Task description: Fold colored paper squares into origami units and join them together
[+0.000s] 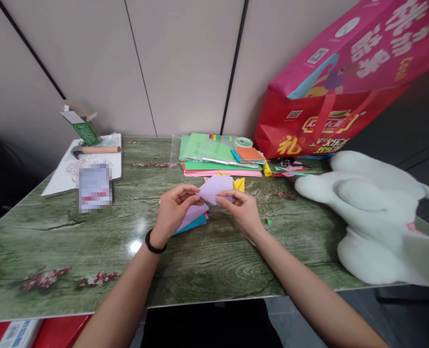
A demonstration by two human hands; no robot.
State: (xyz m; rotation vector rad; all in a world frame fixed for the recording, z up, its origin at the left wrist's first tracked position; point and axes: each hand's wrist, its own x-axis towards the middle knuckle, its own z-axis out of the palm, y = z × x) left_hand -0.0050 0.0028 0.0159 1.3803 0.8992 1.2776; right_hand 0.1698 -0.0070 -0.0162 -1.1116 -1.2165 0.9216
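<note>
A piece of folded purple paper point(216, 187) is held up over the table between both hands. My left hand point(178, 207) pinches its left corner between thumb and fingers, and a black band circles that wrist. On the other side, my right hand point(240, 209) grips the lower right edge, its thumb on the near face. Beneath my left hand lies a small stack of coloured paper point(193, 221), purple over blue, partly covered by the hand. Yellow folded paper point(239, 184) peeks out behind the held piece, mostly hidden.
At the back sit stacked coloured sheets point(214, 166) with small orange squares point(249, 153). A glue stick point(267, 168) is beside them. Shopping bags point(308, 121) and a white plush toy point(366, 208) stand right; a hammer point(98, 150) and green box point(86, 131) lie left.
</note>
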